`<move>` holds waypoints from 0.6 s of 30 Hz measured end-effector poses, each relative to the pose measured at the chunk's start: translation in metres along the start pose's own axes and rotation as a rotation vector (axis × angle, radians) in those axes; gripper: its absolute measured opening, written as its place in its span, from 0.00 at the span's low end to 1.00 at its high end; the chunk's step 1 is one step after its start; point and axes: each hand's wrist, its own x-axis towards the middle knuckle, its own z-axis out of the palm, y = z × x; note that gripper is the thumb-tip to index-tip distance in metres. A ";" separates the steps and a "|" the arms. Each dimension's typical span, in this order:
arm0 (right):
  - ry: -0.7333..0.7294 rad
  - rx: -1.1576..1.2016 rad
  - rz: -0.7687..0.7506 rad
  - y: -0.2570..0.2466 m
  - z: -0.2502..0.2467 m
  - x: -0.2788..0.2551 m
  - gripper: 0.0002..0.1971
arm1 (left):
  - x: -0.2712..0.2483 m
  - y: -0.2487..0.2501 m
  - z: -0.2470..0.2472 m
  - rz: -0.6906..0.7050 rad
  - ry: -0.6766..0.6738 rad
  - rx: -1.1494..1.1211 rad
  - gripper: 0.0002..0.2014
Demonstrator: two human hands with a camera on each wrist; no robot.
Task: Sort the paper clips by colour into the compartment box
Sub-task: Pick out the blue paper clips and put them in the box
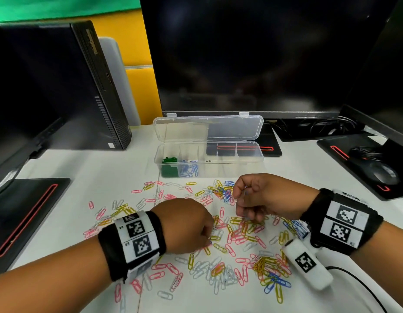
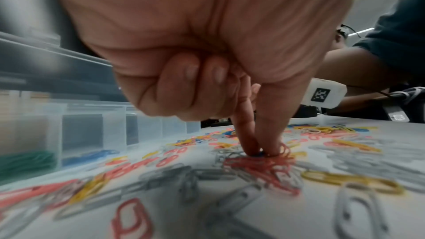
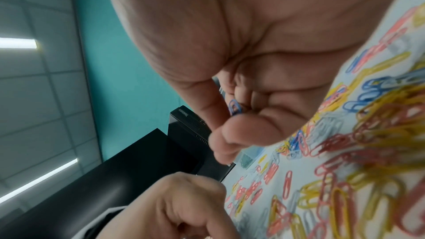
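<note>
Pink, yellow, white and blue paper clips (image 1: 236,236) lie scattered over the white table. Behind them stands the clear compartment box (image 1: 248,162) with its lid up; green clips (image 1: 170,167) fill its left end cell and blue clips (image 1: 190,169) the cell beside it. My left hand (image 1: 209,239) reaches down into the pile. Its thumb and forefinger (image 2: 247,141) pinch a blue clip (image 2: 260,152) on a heap of red ones. My right hand (image 1: 242,199) hovers over the pile, fingers curled round a blue clip (image 3: 235,107).
A large dark monitor (image 1: 252,53) stands behind the box and a black computer tower (image 1: 87,86) at the back left. A mouse (image 1: 384,175) sits at the right. A white tagged device (image 1: 307,265) with a cable lies by my right wrist.
</note>
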 end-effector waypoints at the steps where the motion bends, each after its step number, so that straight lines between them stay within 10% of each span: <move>1: 0.000 0.034 0.007 0.000 0.000 0.000 0.05 | 0.000 0.002 0.001 0.022 0.001 0.030 0.12; 7: 0.016 0.078 0.039 0.003 -0.003 0.001 0.07 | 0.001 -0.010 -0.002 0.035 -0.089 -0.107 0.09; 13: 0.004 0.066 0.068 0.005 -0.002 0.001 0.10 | 0.001 -0.034 -0.013 -0.239 -0.191 -1.074 0.07; 18: 0.029 0.113 0.036 -0.011 0.002 0.015 0.04 | 0.007 -0.047 -0.027 -0.406 -0.069 -1.397 0.17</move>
